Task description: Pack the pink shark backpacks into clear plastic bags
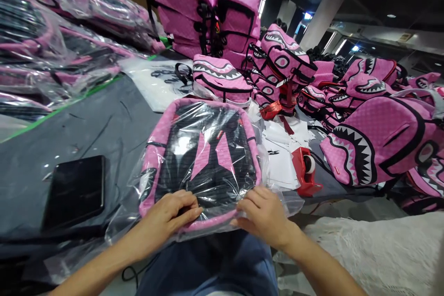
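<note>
At the near middle of the bench [125, 115], a pink and black backpack [211, 171] lies flat inside a clear plastic bag [293, 203], its dark padded side up. Both hands are at its near edge. The left hand [178, 210] is half closed, fingers bent and thumb alongside, touching the plastic left of the middle; whether it pinches any is hard to tell. The right hand [262, 212] is curled around the near right corner, fingers above and thumb lower, gripping the plastic there.

To the left lies a black tablet [78, 187]; to the right are white papers [280, 166] and a red tape dispenser [305, 175]. Farther right sits a pink backpack with a toothed mouth [388, 141]. A small toothed bag [222, 76] rests just beyond the wrapped backpack, with stacked pink bags [180, 14] behind it. Wrapped bags [93, 2] fill the far left.
</note>
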